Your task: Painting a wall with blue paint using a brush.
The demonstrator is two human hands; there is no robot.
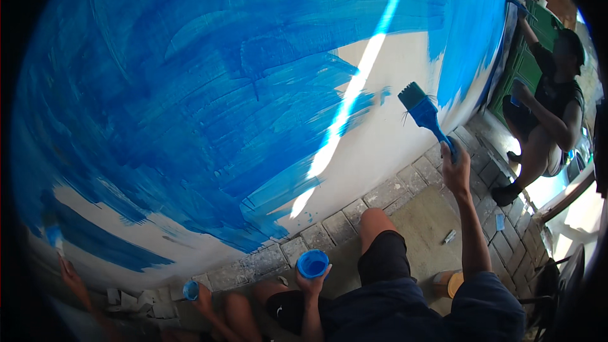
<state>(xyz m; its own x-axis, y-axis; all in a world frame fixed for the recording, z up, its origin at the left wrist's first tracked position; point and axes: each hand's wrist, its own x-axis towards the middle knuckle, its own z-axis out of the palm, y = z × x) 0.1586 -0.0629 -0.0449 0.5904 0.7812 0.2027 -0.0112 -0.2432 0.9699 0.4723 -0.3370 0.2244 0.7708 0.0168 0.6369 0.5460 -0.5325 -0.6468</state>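
Note:
My right hand (456, 166) is closed round the handle of a wide paintbrush (423, 109). Its blue-coated bristles point up and left, in front of a bare white patch of the wall. Whether the bristle tips touch the wall I cannot tell. Low in the middle, my left hand (313, 284) grips a small cup of blue paint (313, 265) from below, close to my knee. Broad blue strokes cover much of the wall (190, 107), with white left along its lower part and right of centre. A bright strip of sunlight crosses it diagonally.
At the far left, another person's hand (75, 282) holds a brush at the wall; their other holds a paint cup (191, 290). A second person (557, 95) crouches at right, brush raised. A yellowish bucket (451, 283) stands by my right side on the paving (415, 180).

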